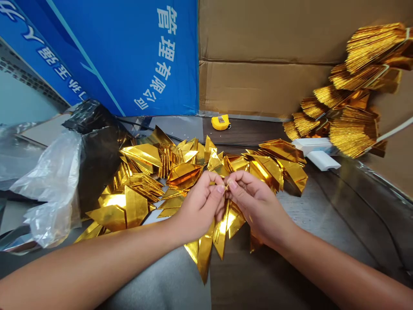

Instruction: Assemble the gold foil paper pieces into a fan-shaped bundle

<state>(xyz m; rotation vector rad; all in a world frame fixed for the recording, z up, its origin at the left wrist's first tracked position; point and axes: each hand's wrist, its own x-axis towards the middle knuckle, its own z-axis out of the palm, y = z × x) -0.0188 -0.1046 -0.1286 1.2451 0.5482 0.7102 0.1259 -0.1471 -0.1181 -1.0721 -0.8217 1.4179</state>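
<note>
Craft workspace, likely: counter (309, 215) heaped with folded gold paper (134, 204), tape measure (220, 123), plastic bag (60, 172), cardboard (264, 88) behind.

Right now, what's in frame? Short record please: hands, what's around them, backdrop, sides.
left hand: pinching a small golden bit, too small to identify
right hand: pinching at the same spot
around hands: folded, pointed gold foil pieces
beyond hands: rounded yellow tape measure on dark wood-grain tabletop
backdrop: blue panel with white characters; brown cardboard panel
image left: crumpled clear plastic bag; black plastic bag
image right: fanned gold foil bundles; white plastic block
</note>
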